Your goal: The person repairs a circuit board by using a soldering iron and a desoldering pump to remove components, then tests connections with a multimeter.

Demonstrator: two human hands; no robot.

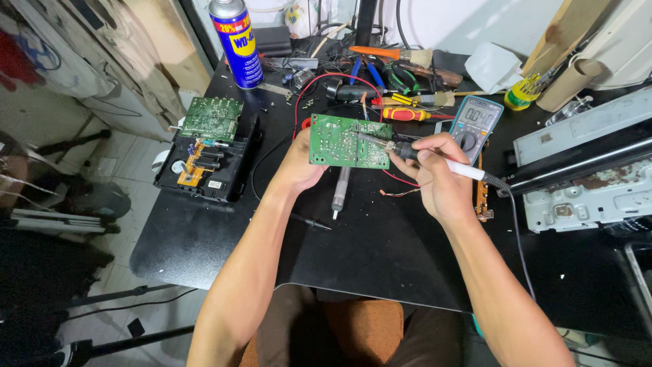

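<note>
Gripping a green circuit board (349, 141) in the left hand (299, 170), pinching a soldering iron (435, 161) in the right hand (438, 178), tip touching the board above the black worktop (380, 251).

Left hand (297, 170) fingers hidden behind green circuit board (350, 141), metal chassis (591, 197) cut by right edge

A black workbench (380, 251) carries a blue spray can (236, 42) at eleven o'clock, an opened black casing (207, 163) at nine, a multimeter (475, 121) at one, and apparently screwdrivers (407, 113) at twelve.
</note>
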